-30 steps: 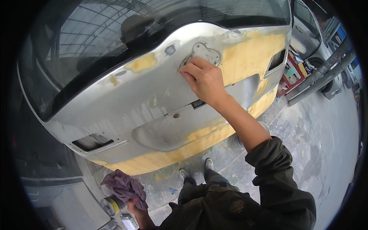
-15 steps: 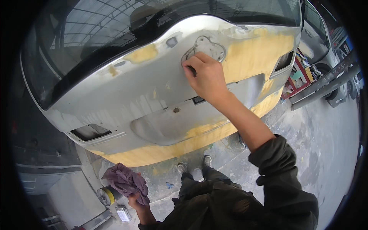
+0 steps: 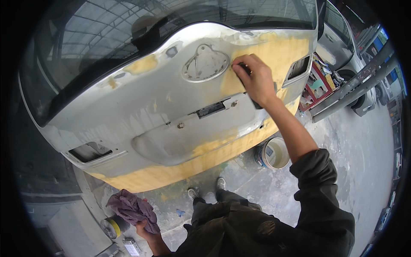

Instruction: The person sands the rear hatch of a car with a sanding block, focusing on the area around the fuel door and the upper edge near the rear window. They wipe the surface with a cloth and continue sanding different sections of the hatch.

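Observation:
My right hand is closed, fingers pinched round a small dark piece that looks like sandpaper, mostly hidden by the fingers. It is at the yellow-filled area right of the rounded recess on a silver car tailgate. Bare grey and yellow filler patches cover much of the tailgate. Low at the left, my left hand grips a crumpled purple cloth, held away from the car.
A white bucket stands on the floor below my right forearm. Near my left hand are a round can with a yellow band and a rectangular tin. A red rack, grey posts and another car are at the right.
My right hand has moved right, from the rounded recess's lower left edge to the yellow area beside it. The view has shifted, showing the bucket. My left hand still holds the cloth.

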The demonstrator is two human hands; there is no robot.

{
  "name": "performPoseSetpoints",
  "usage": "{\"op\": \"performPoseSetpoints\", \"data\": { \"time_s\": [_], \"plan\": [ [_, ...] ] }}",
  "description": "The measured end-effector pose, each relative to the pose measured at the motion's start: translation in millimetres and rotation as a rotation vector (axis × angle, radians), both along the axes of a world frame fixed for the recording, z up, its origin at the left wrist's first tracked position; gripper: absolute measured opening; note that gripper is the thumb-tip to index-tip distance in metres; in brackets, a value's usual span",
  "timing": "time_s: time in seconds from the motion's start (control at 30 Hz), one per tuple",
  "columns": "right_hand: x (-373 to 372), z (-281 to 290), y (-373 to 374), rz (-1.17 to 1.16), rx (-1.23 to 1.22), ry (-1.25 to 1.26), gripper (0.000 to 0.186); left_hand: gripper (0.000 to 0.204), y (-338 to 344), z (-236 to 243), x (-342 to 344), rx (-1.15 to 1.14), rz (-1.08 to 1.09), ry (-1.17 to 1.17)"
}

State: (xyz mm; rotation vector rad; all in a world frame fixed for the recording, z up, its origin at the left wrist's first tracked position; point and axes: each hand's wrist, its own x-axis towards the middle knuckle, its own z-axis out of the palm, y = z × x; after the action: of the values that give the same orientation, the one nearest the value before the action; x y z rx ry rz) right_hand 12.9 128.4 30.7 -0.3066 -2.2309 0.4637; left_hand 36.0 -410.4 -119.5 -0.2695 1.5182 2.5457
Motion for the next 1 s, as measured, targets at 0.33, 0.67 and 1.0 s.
{"op": "performPoseSetpoints", "data": {
  "time_s": [0.33,0.67,1.0],
  "plan": [
    [-62,-63,-90,-0.312,-0.836,0.405,0.018,0.09,-25,2,-23,0.0,-0.188,0.085],
    [-56,-37,-39,-0.376,-0.864,0.466,0.017,0.093,-27,5,-35,-0.051,-0.175,0.117],
    [-48,14,0,0.004,0.449,0.185,0.01,0.093,-44,13,-36,-0.079,-0.177,0.163]
  ]
}}
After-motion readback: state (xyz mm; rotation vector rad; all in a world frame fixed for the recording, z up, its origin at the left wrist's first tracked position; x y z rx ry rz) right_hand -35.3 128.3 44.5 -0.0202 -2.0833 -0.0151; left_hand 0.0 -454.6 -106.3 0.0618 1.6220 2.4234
